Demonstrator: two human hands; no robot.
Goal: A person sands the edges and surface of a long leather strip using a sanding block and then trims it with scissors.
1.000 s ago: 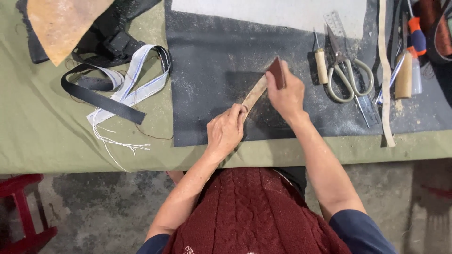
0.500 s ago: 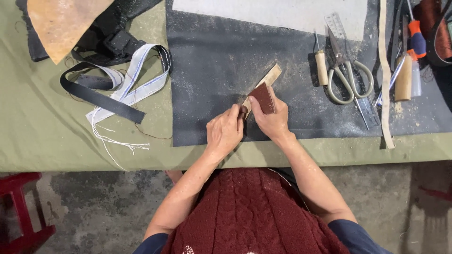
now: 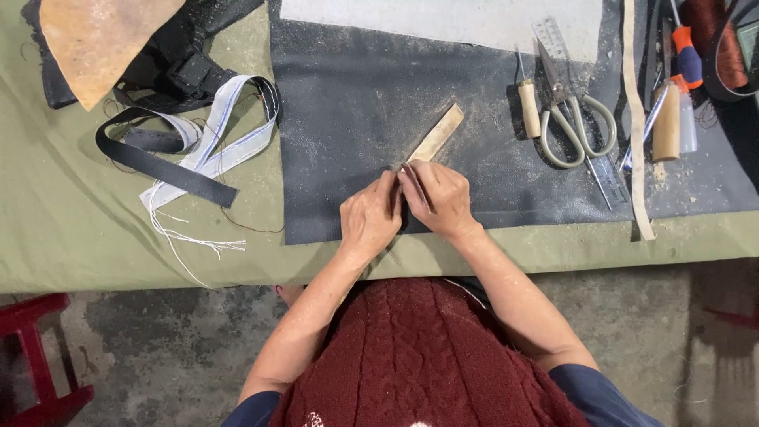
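Our left hand [image 3: 370,217] pins the tan strip [image 3: 436,134]; right hand [image 3: 437,198] closed beside. Strip looks thin, light, bendy: grip the near end.

My hands [image 3: 407,207] cover the near end of the strip [image 3: 436,134], and I can't tell what my right fingers pinch against it. The stool [image 3: 35,356] runs off the left edge; the spool [image 3: 715,39] off the top.
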